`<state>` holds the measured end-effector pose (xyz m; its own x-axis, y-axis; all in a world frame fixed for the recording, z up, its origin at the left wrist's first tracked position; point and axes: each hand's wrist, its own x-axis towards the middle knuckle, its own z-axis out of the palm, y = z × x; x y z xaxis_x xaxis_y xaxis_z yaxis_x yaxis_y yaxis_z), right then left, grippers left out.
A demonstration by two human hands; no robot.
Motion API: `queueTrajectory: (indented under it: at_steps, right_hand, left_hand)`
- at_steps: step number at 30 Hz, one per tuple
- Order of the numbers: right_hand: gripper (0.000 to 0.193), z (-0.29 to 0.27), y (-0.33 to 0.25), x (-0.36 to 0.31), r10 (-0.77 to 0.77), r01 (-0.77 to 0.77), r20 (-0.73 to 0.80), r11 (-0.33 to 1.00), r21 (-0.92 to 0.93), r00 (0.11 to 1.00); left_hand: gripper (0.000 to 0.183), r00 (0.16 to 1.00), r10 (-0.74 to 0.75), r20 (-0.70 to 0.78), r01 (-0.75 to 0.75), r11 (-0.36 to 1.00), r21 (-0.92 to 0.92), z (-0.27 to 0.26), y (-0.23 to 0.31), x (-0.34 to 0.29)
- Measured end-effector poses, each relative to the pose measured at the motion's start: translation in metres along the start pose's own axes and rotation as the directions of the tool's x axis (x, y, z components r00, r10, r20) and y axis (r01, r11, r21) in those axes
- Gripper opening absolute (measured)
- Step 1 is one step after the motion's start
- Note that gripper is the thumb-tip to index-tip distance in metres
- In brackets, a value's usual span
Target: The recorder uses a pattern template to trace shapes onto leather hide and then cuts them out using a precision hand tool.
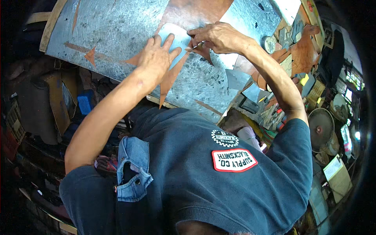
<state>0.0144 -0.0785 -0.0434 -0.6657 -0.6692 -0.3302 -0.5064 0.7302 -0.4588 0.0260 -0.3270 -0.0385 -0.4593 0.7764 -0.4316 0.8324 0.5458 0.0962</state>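
Observation:
My left hand [157, 55] lies with its fingers spread, pressing down on a pale flat template [175, 32] with rounded corners. Beneath the template is a sheet of brown leather [196, 11], and a pointed strip of the same leather [170, 83] runs from there toward me. My right hand [221, 38] is closed around a small, thin-bladed knife [195, 47], its tip down on the leather beside the template's right edge. The fingers partly hide the knife's handle.
A scratched metal sheet [113, 27] covers the worktop, with leather scraps [90, 56] on its left. Leather offcuts [305, 51], a round tin [268, 44] and loose tools crowd the right side. Farther right is a fan [320, 129]; a blue plastic basket [85, 102] sits lower left.

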Motion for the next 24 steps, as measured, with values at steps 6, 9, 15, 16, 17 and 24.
queueTrajectory:
  at_steps: [6, 9, 15, 16, 17, 24]
  right_hand:
    - [0.029, 0.01, -0.03, 0.003, 0.21, -0.122, -0.316, 0.953, 0.277, 0.925]
    - [0.025, 0.024, -0.063, 0.033, 0.35, -0.175, -0.375, 0.887, 0.427, 0.859]
    - [0.024, 0.035, -0.071, 0.053, 0.293, -0.152, -0.436, 0.932, 0.33, 0.851]
    - [0.024, 0.035, -0.071, 0.054, 0.291, -0.15, -0.433, 0.932, 0.331, 0.853]
    - [0.024, 0.035, -0.071, 0.054, 0.287, -0.148, -0.437, 0.934, 0.326, 0.852]
    - [0.023, 0.034, -0.075, 0.055, 0.285, -0.176, -0.424, 0.945, 0.277, 0.86]
  left_hand:
    - [0.063, 0.984, -0.173, -0.051, 0.176, 0.982, 0.063, 0.017, 0.017, -0.013]
    - [0.052, 0.96, -0.239, -0.144, 0.236, 0.971, -0.042, 0.019, 0.019, -0.018]
    - [0.051, 0.958, -0.259, -0.122, 0.246, 0.963, -0.113, 0.021, 0.014, -0.016]
    - [0.051, 0.958, -0.262, -0.12, 0.249, 0.962, -0.116, 0.022, 0.013, -0.016]
    - [0.05, 0.958, -0.26, -0.124, 0.247, 0.963, -0.113, 0.022, 0.013, -0.016]
    - [0.044, 0.945, -0.261, -0.198, 0.241, 0.963, -0.122, 0.024, 0.013, -0.017]
